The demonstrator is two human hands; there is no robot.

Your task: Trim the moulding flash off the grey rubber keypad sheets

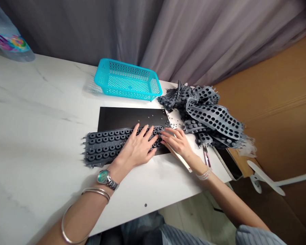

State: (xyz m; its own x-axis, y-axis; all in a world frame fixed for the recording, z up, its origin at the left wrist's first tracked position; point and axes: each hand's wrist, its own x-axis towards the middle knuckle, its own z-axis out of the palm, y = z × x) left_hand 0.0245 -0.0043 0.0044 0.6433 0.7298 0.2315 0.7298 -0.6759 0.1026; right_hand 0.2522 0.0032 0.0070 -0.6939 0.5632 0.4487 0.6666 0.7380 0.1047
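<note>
A dark grey moulded rubber sheet [105,144] with rows of ring-shaped parts lies across a black mat [122,117]. My left hand [139,146] rests on the sheet with its fingers spread, pressing near its right part. At the sheet's right end, my right hand [177,141] is closed around a slim white stick-like tool [182,161]. Its tip is hidden under my fingers, so I cannot make out what kind of tool it is. Small dark bits [168,122] are scattered on and beside the mat's right edge.
Behind the mat stands a turquoise plastic basket [129,93]. Punched-out rubber sheets [214,117] are heaped on the right, with small snips [206,156] in front. A plastic bottle [11,44] stands far left. One dark round bit [146,205] lies near the table's front edge.
</note>
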